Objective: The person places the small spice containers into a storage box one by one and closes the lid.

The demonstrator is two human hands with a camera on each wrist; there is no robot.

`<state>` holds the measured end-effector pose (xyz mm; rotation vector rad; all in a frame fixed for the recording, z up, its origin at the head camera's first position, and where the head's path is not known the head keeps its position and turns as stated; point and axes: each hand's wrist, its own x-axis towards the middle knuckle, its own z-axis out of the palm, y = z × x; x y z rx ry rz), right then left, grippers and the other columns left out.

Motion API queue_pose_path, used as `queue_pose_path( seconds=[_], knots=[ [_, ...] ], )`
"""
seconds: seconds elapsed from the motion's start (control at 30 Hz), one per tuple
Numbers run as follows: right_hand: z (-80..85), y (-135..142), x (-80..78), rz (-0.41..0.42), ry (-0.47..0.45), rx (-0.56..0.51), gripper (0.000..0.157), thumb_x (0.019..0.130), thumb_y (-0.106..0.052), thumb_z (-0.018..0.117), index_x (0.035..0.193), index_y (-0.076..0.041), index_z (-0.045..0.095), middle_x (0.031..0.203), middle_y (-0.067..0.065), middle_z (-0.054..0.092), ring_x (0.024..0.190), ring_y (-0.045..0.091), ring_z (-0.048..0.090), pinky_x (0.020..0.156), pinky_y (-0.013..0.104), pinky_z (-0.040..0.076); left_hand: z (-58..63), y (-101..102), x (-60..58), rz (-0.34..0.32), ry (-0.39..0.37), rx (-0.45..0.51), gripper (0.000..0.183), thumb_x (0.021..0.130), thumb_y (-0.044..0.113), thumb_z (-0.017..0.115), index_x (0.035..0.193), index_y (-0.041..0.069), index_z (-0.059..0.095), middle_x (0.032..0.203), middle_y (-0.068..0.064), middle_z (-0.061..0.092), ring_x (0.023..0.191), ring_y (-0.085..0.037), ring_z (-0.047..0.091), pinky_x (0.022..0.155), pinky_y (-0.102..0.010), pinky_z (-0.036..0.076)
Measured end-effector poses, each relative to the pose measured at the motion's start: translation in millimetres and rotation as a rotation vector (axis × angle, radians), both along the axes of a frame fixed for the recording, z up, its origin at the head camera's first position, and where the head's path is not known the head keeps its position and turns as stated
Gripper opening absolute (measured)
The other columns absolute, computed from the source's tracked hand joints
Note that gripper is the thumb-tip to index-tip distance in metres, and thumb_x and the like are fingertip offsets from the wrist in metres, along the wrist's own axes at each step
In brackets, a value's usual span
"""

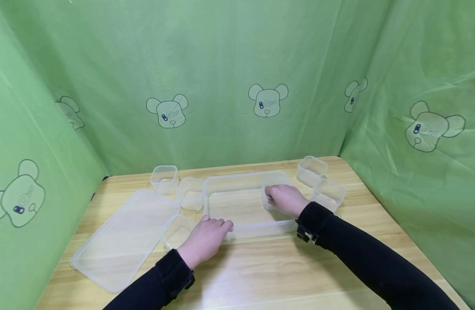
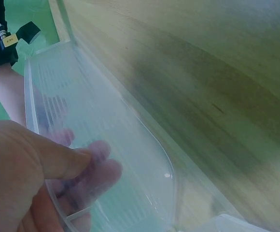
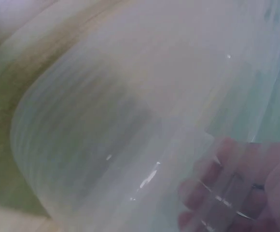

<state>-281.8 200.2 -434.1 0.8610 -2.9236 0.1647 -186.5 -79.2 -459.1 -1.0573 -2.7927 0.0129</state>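
The ridged wall of a translucent plastic box fills most of the right wrist view, its rounded corner bulging toward the left and small white glints lying low on its surface. Through this plastic, at the lower right, the right hand appears hazy, its fingers curled at the thin, shiny edges of a clear container; the exact grip is blurred. Wooden tabletop shows along the left, paler at the top corner. Green shows through the plastic at the right.
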Motion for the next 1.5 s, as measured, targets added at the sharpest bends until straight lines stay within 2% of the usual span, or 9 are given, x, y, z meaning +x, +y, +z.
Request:
queue_pose_path(
  seconds=[0.57, 0.87, 1.5],
  knots=[
    [2.3, -2, -9.1, -0.048, -0.031, -0.003, 0.029, 0.090, -0.006, 0.071, 0.075, -0.014, 0.047, 0.067, -0.002, 0.045, 0.062, 0.017, 0.043, 0.053, 0.031, 0.036, -0.8, 1, -0.4, 0.007, -0.004, 0.001, 0.033, 0.089, 0.001, 0.066, 0.115, 0.020, 0.061, 0.102, 0.004, 0.070, 0.091, -0.015, 0.067, 0.069, -0.024, 0.032],
    [1.1, -1, -11.3, -0.044, -0.017, -0.014, 0.033, 0.090, -0.005, 0.070, 0.073, -0.015, 0.044, 0.066, -0.003, 0.040, 0.061, 0.017, 0.041, 0.052, 0.031, 0.033, 0.2, 1, 0.4, 0.001, 0.007, 0.003, 0.033, 0.088, 0.001, 0.066, 0.115, 0.019, 0.061, 0.101, 0.004, 0.070, 0.089, -0.014, 0.067, 0.070, -0.024, 0.032],
    [-2.5, 0, -14.1, -0.053, -0.026, -0.017, 0.032, 0.090, -0.007, 0.072, 0.074, -0.015, 0.045, 0.066, -0.003, 0.041, 0.061, 0.017, 0.042, 0.052, 0.031, 0.033, -1.7, 1, 0.6, -0.004, 0.006, 0.004, 0.030, 0.089, 0.002, 0.065, 0.114, 0.019, 0.061, 0.102, 0.004, 0.070, 0.091, -0.015, 0.067, 0.070, -0.025, 0.033]
  ],
)
